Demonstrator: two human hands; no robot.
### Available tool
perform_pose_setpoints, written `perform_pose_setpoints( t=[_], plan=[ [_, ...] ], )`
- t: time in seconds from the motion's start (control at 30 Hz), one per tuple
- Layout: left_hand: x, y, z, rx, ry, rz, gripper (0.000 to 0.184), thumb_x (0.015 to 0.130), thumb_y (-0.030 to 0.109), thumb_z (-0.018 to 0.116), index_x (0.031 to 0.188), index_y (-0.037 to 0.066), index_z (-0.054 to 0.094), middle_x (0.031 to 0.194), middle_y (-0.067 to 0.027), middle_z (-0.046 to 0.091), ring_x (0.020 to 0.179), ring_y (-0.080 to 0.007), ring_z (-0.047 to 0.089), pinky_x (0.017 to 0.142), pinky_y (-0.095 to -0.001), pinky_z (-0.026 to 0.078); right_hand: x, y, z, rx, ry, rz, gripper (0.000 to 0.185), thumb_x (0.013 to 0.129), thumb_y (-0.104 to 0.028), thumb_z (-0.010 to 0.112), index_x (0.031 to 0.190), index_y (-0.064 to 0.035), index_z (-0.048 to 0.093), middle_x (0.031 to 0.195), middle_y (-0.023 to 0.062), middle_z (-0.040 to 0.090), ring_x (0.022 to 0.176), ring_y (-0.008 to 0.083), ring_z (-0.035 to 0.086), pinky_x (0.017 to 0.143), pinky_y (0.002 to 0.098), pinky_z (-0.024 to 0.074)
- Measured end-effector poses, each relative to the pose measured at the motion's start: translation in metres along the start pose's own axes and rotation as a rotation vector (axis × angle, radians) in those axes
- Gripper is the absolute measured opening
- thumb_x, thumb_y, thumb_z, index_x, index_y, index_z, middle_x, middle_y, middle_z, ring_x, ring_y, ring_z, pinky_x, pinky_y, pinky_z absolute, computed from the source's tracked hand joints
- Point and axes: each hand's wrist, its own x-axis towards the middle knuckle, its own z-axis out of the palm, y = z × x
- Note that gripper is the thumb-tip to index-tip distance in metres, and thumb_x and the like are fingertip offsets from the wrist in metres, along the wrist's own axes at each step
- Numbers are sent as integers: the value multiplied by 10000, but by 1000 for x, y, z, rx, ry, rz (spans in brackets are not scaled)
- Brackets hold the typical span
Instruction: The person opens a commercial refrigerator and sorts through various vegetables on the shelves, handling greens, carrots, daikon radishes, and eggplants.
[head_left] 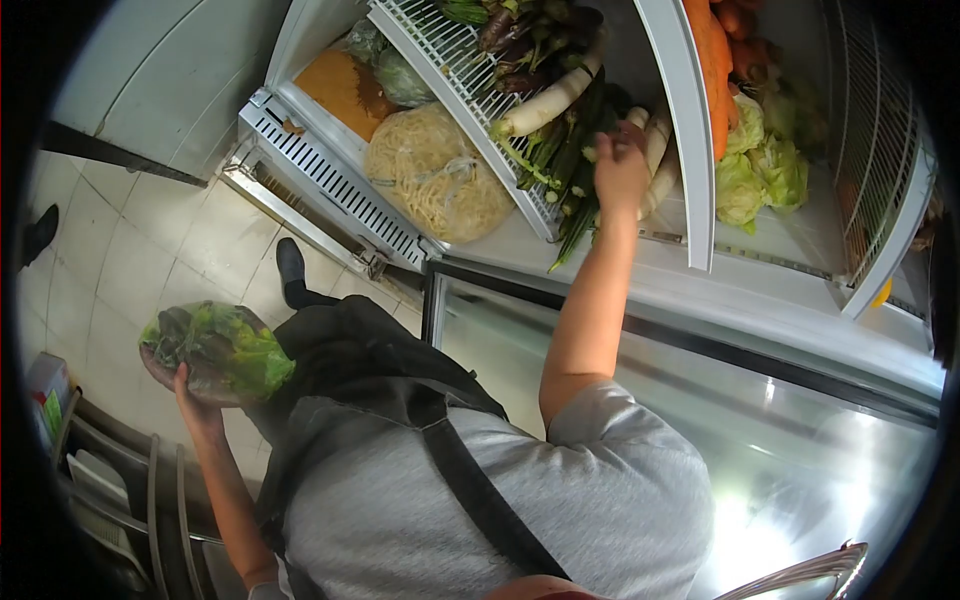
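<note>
My left hand (183, 385) is closed on a clear plastic bag of leafy greens (240, 345), held out over the floor; darker contents in it are hard to make out. My right hand (622, 170) reaches into the open refrigerator, its visible fingers apart among the vegetables on a shelf. Beside it lie white radishes (658, 160) and long green vegetables (575, 195); whether the fingertips touch them is unclear. Farther in is another white radish (555, 100), near dark purple eggplants (520, 45).
A bag of pale noodle-like strands (437, 175), a wrapped green vegetable (403, 78) and an orange-brown piece (345, 92) sit low in the refrigerator. Carrots (708, 75) and lettuce (765, 175) occupy another shelf. The glass door (640, 430) stands open beside my body. Metal racks (150, 490) are behind.
</note>
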Motion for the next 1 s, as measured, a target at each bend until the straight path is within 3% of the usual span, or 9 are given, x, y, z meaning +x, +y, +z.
perform_pose_setpoints(
  t=[0.07,0.3,0.37,0.47,0.53,0.6,0.83,0.9,1.0],
  plan=[
    [0,1,-4,0,21,1,602,860,279,643,1343,18,397,1295,-117,515,1173,-274,505,1005,-420,398,13,-26,26,302,-294,263,695,847,-391,647,1334,21,372,1053,189,635,541,240,649,647,328,548],
    [-8,-2,-2,-10,55,6,624,850,290,653,1346,15,392,1298,-126,511,1172,-284,502,1010,-427,396,53,-11,125,9,-142,411,900,785,-449,652,1396,-2,165,990,229,634,647,268,670,661,366,544],
    [-8,-3,-7,4,60,-4,624,850,290,653,1345,13,393,1294,-128,514,1170,-285,503,1008,-427,398,50,-9,124,370,11,572,829,745,-372,692,1343,51,302,1082,279,599,986,359,627,844,392,513],
    [-7,-7,-12,6,61,-18,626,849,290,655,1343,9,392,1288,-131,518,1166,-285,505,1005,-428,400,49,-5,100,1109,-24,695,483,765,-276,662,1142,-26,493,948,139,608,745,277,627,587,430,549],
    [-7,-9,-13,3,57,-31,629,848,290,656,1343,6,391,1288,-133,518,1165,-284,506,1004,-428,401,48,-11,71,1725,-25,774,187,787,-129,587,930,-32,514,890,148,554,731,340,574,632,453,563],
    [-6,-10,-12,19,65,-35,643,843,294,662,1344,-1,387,1289,-133,515,1166,-286,504,1001,-430,402,56,5,59,1900,57,864,220,797,-115,583,960,-2,486,881,180,547,721,368,561,635,437,565],
    [-4,-7,-1,65,17,-61,632,843,290,658,1341,2,396,1298,-119,509,1182,-275,495,1009,-419,385,-11,-38,-17,1772,75,611,332,805,-65,608,1085,26,455,912,190,554,714,335,587,583,392,556],
    [-1,-3,4,77,3,-70,633,844,292,658,1342,2,396,1298,-118,509,1181,-273,496,1005,-418,388,-26,-55,-32,1278,336,300,424,800,-44,621,1174,50,444,953,190,569,677,287,605,559,348,544],
    [8,3,7,108,-12,-59,639,844,295,659,1347,3,393,1299,-118,509,1178,-273,499,998,-417,393,-44,-48,-43,1103,416,274,511,795,-30,628,1252,57,416,975,176,584,629,249,609,538,318,532]
  ],
)
